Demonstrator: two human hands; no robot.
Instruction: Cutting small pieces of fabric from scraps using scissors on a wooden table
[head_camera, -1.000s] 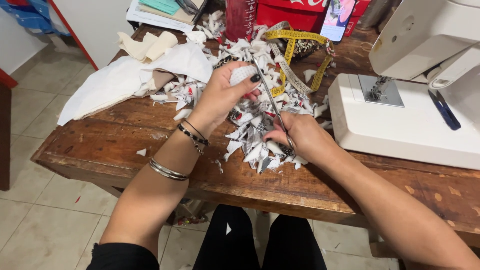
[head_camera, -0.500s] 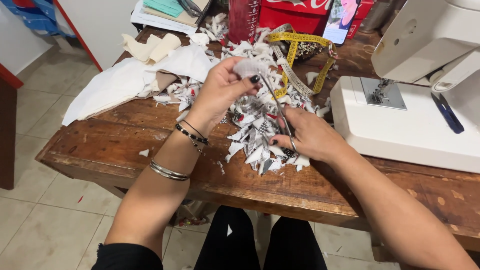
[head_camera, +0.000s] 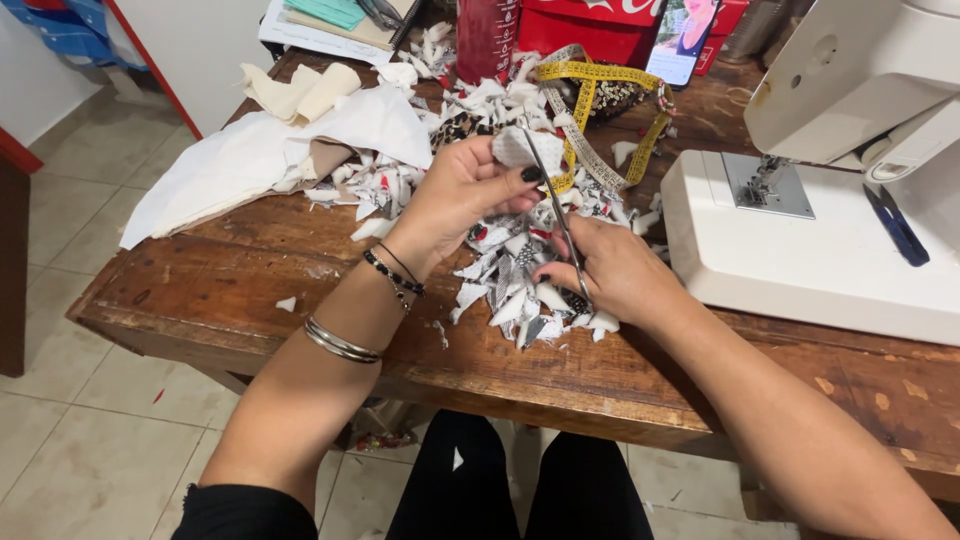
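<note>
Scrap-strewn wooden table (head_camera: 240, 290) over tiled floor (head_camera: 70, 440)

A worn wooden table (head_camera: 200, 290) with scuffed, flaking varnish runs across the middle of the frame. Below it and at the left lies a floor of pale beige tiles (head_camera: 70, 440) with thin grout lines. In the upper left stands a white wall (head_camera: 205, 50) edged by a slanting red strip (head_camera: 150, 70). At the far left edge a dark wooden piece (head_camera: 10, 270) rises. The light is soft and even.
</note>
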